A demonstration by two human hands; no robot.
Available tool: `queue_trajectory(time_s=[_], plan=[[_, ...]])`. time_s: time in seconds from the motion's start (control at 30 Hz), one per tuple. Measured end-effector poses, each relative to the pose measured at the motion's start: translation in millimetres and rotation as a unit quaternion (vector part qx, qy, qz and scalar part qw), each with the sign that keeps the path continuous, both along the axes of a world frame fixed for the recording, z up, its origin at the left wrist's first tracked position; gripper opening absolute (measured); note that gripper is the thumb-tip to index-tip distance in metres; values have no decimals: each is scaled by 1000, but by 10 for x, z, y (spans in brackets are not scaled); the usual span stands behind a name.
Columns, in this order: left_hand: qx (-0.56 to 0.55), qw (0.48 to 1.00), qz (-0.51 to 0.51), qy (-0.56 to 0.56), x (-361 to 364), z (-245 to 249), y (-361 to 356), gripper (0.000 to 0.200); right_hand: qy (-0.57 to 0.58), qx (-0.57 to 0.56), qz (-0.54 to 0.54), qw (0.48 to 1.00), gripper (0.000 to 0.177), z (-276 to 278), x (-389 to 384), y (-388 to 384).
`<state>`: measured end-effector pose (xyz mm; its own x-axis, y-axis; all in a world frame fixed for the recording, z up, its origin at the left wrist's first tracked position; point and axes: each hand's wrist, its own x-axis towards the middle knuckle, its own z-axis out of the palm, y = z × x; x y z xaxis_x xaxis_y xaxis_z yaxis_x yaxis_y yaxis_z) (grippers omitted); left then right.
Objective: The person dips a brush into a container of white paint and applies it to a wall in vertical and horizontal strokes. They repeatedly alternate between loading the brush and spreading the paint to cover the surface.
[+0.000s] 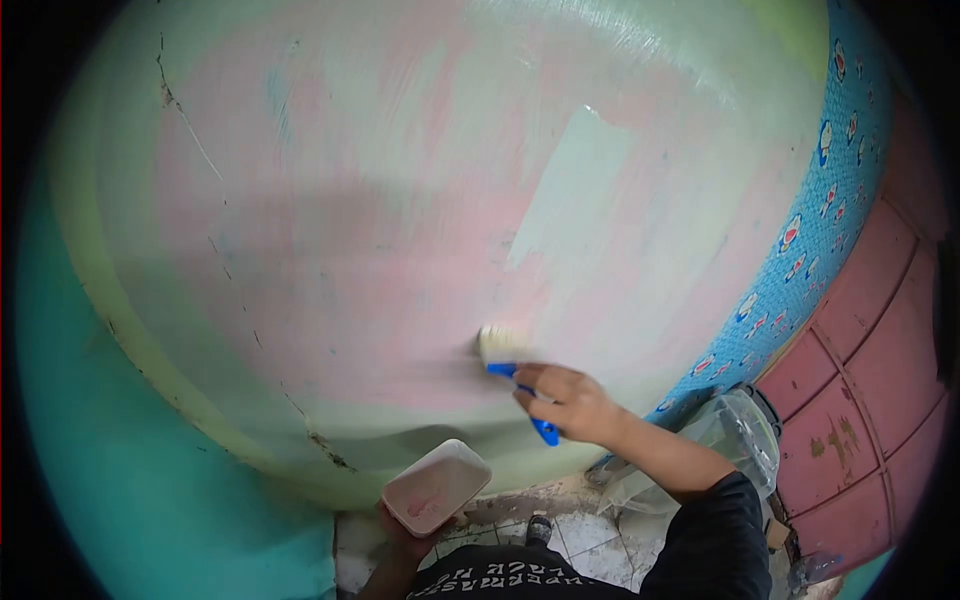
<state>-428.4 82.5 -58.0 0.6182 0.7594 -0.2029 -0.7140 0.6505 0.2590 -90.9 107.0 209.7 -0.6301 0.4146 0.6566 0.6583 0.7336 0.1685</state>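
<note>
My right hand (565, 400) grips a paintbrush (543, 429) by its blue handle. The pale bristles are against the wall (400, 250), which is streaked with pink and pale green, and they look slightly blurred. Above the brush a pale green patch (575, 180) slants up the wall. Low in front of my body, my left hand (415, 535) holds a white container (438, 487) from beneath. Pinkish residue shows on the container's inside. The fingers under it are mostly hidden.
Cracks run down the wall's left part. A teal wall (130, 430) stands at the left. At right are a blue patterned strip (790, 240), a pink panelled surface (850, 400) and a clear plastic bin (735, 440). White floor tiles (590, 530) lie below.
</note>
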Motion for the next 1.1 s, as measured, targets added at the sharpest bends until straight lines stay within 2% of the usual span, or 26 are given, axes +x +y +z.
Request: queue_trajectory(time_s=[0.07, 0.1, 0.13, 0.17, 0.27, 0.3, 0.33, 0.4, 0.43, 0.47, 0.53, 0.6, 0.63, 0.7, 0.77, 0.87, 0.93, 1.0, 1.1], plan=[[-47, 998, -2, -46, -115, -120, -49, 88, 20, -121, 9, 992, 34, -178, -54, -29], [-28, 999, 13, -36, -159, -100, -85, 88, 16, -95, -5, 995, 37, -178, 22, 23], [-9, 999, 28, -27, -184, -49, -122, 89, 24, -58, -23, 998, 22, -2, 95, 59], [11, 999, 42, -18, -202, -2, -147, 89, 58, -45, -9, 997, 35, 260, 217, 121], [-57, 992, 77, -78, -237, 92, -177, 88, 136, 56, -34, 988, 29, 1276, 451, 129], [86, 990, 105, 47, -221, 254, -224, 86, 156, 108, -77, 979, 27, 1574, 448, 96], [226, 950, 129, 170, -196, 500, -304, 83, 122, 239, -60, 962, 24, 1876, 424, 116], [245, 940, 128, 201, -220, 495, -315, 80, 161, 296, -44, 940, 21, 2183, 417, 126], [126, 980, 106, 108, -251, 295, -229, 80, 147, 333, -53, 930, 20, 2177, 397, 146], [3, 997, 80, 14, -294, 96, -179, 79, 133, 368, -62, 918, 20, 2148, 378, 168], [-10, 996, 84, 10, -304, 83, -177, 78, 88, 329, -106, 934, 20, 1741, 429, 189], [-18, 996, 88, 5, -309, 65, -160, 76, 44, 302, -155, 940, 24, 959, 402, 281], [-20, 996, 90, 3, -325, 42, -155, 75, 45, 209, -124, 969, 25, 527, 336, 245], [-21, 996, 92, -1, -347, -2, -147, 74, -4, 158, -55, 986, 23, -357, 164, 221], [-17, 995, 93, -4, -348, -28, -152, 73, 11, 19, -21, 1000, 28, -878, -80, 65], [-46, 993, 105, -11, -283, 20, -193, 73, 38, -140, -14, 989, 31, -1177, -175, -5], [-45, 993, 104, 13, -250, 50, -206, 74, 87, -98, -8, 991, 32, -900, -23, 97], [-46, 994, 101, 17, -235, 72, -207, 74, 141, -62, -7, 988, 26, -188, 210, 154], [-49, 994, 96, -3, -231, 74, -219, 74, 162, 181, -57, 968, 15, 1011, 375, 171]])
